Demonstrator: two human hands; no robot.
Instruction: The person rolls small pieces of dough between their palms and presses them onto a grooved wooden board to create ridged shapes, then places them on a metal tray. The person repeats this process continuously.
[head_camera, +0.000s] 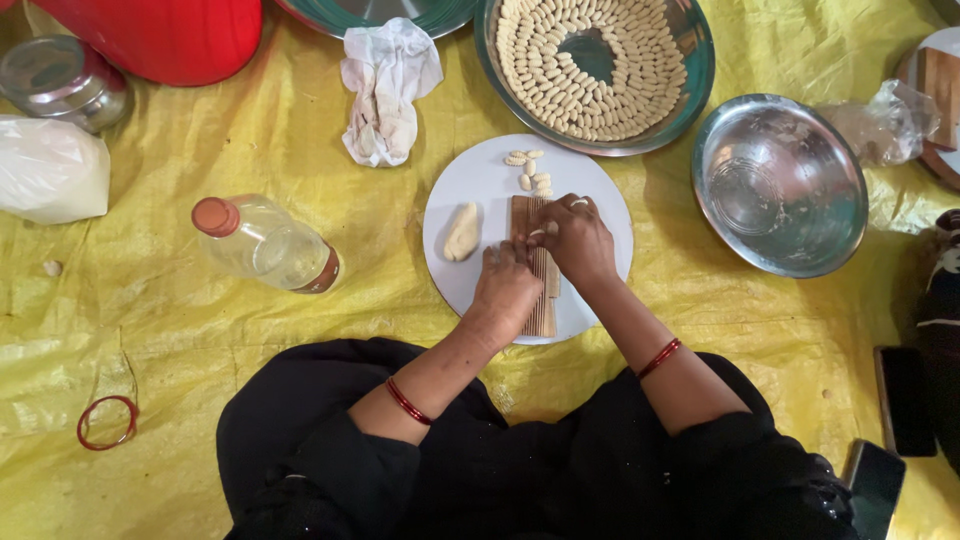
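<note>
Ridged wooden board (541, 300) flat on white plate (480, 180) — pale dough lump (461, 231) beside it

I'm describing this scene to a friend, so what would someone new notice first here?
First, the two hands, left hand and right hand, pressed together on a ridged wooden board lying on a white plate at the centre of the yellow sheet. Just beyond, a big round tray holds small shaped dough pieces arranged in rings. An empty steel bowl sits to the right, a clear bottle lies to the left.
</note>
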